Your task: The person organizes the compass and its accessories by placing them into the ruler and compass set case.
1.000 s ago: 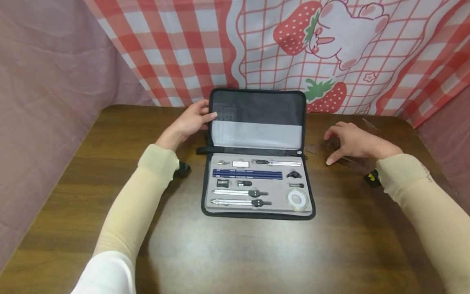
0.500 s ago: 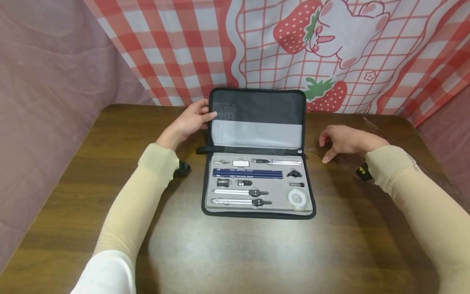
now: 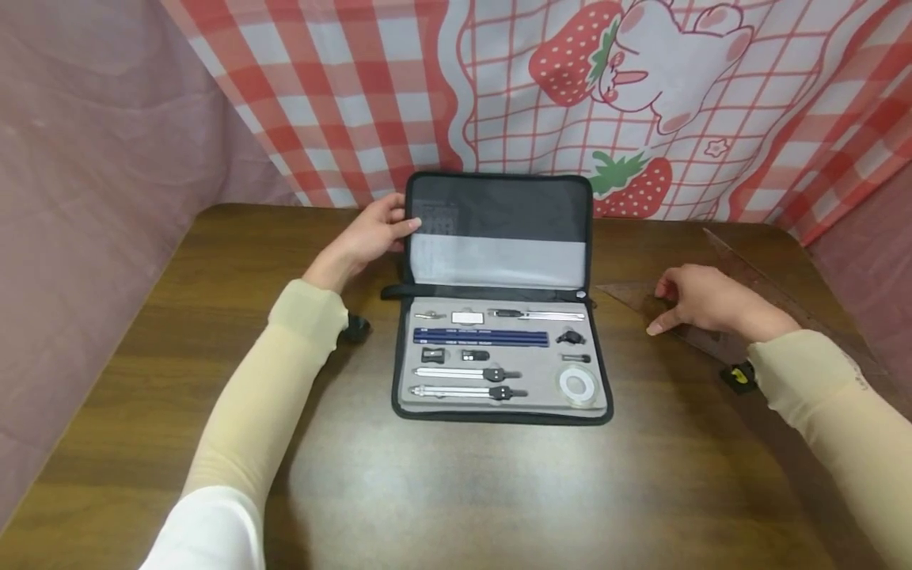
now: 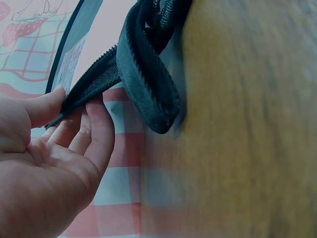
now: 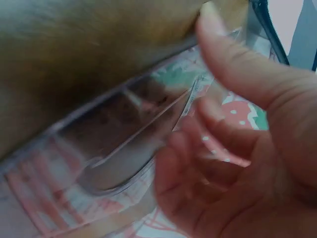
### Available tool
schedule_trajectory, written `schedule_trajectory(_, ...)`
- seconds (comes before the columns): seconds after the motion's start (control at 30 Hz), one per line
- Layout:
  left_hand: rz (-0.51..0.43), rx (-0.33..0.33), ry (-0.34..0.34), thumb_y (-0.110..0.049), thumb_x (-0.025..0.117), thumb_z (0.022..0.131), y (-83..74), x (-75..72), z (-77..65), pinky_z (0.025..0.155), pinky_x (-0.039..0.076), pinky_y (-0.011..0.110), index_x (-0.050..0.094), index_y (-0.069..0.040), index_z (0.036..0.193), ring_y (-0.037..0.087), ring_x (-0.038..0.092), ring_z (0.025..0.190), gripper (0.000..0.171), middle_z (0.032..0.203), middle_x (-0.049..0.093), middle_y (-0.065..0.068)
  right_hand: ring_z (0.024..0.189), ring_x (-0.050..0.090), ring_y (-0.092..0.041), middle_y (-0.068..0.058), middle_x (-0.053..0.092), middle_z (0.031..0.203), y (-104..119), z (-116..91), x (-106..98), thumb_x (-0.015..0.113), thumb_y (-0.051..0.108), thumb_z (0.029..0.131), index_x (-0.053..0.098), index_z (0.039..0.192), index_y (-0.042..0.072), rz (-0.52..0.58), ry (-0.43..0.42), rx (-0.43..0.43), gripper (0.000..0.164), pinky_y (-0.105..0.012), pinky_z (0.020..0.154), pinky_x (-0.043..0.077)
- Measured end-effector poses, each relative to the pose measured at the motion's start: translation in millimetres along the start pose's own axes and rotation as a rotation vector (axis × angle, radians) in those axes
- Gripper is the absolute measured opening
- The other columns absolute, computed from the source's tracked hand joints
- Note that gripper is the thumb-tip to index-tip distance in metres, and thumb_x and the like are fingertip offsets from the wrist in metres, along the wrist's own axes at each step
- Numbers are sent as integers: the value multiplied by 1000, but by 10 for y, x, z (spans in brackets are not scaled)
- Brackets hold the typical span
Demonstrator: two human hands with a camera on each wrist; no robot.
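Observation:
My left hand [image 3: 374, 229] pinches the left edge of the upright lid [image 3: 499, 206] of a black zip case. In the left wrist view, the thumb and fingers hold the zip edge [image 4: 91, 82], with a black strap loop [image 4: 148, 84] beside it. The case lies unzipped, its grey foam tray [image 3: 534, 380] facing up. At the right, my right hand [image 3: 712, 301] hovers over a clear plastic set square [image 3: 623, 294], thumb and loosely bent fingers apart. In the right wrist view, the thumb tip overlaps the set square's [image 5: 99, 129] long edge; the fingers curl on its other side.
The tray holds two compasses [image 3: 456, 374], blue pencils [image 3: 480, 338], a white eraser [image 3: 466, 317], a sharpener [image 3: 432, 355] and a white ring [image 3: 575, 385]. Another clear plastic edge [image 3: 755, 273] runs behind my right hand. A checked strawberry cloth [image 3: 356, 95] hangs behind the table.
My right hand shifted slightly left, then back right and a little nearer over the set square. The left hand and the case stay where they were.

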State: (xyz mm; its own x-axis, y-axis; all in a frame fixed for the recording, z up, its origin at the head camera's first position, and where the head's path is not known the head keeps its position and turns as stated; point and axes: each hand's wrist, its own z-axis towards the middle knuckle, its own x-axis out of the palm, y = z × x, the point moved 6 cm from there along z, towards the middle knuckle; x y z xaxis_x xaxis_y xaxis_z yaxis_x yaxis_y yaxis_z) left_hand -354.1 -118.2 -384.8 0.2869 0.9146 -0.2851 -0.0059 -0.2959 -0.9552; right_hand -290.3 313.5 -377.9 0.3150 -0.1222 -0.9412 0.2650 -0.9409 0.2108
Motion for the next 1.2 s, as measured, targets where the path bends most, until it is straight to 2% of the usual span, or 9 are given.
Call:
schedule_trajectory(0.07, -2, -4, -4, -30, 55, 91, -11, -8, -3, 86, 44, 35, 44, -14, 126, 19, 56, 99, 40, 114, 60, 2, 78, 49, -24, -10, 55, 87, -41, -77, 23, 77, 54, 58, 55, 98, -1, 36, 51, 36, 72, -39, 65, 43)
schedule_trajectory(0.17, -3, -2, -9, -29, 54, 91, -24, -19, -8, 86, 44, 35, 44, -14, 126, 19, 56, 98, 39, 114, 60, 2, 74, 49, -21, -5, 55, 81, -79, -131, 31, 77, 50, 62, 56, 96, 1, 86, 68, 63, 64, -37, 64, 41)
schedule_trajectory(0.33, -2, -3, -7, -28, 54, 91, -16, -17, -15, 85, 44, 34, 44, -14, 125, 19, 56, 98, 38, 113, 61, 2, 69, 47, -17, -1, 52, 73, -78, -142, 60, 75, 43, 69, 55, 97, 0, 164, 97, 56, 55, -35, 67, 39)
schedule_trajectory(0.47, -7, 4, 8, -28, 54, 91, -11, 2, -9, 85, 44, 34, 44, -14, 126, 19, 57, 98, 39, 114, 60, 2, 65, 46, -14, 0, 50, 69, -60, -158, 90, 74, 34, 74, 54, 98, -2, 218, 124, 43, 48, -32, 64, 38)
schedule_trajectory(0.77, 4, 4, 4, -29, 54, 91, -4, -14, -15, 85, 44, 34, 43, -14, 127, 19, 56, 98, 40, 114, 60, 2, 65, 43, -16, -1, 48, 72, 0, -142, 92, 72, 34, 77, 55, 95, -2, 137, 127, 2, 43, -33, 62, 37)
schedule_trajectory(1.0, -34, 22, 13, -24, 53, 93, -43, 8, -26, 84, 45, 35, 43, -12, 128, 19, 57, 98, 38, 116, 59, 5, 70, 44, -18, -4, 47, 78, 20, -185, 137, 68, 36, 80, 53, 96, -2, 147, 166, -9, 44, -34, 61, 37)
schedule_trajectory(1.2, -27, 7, 11, -27, 54, 92, -35, 16, -29, 84, 44, 35, 44, -13, 127, 18, 57, 98, 39, 115, 59, 4, 66, 43, -17, -2, 47, 72, 107, -235, 169, 61, 27, 87, 54, 86, 4, 105, 156, -20, 24, -32, 57, 36)
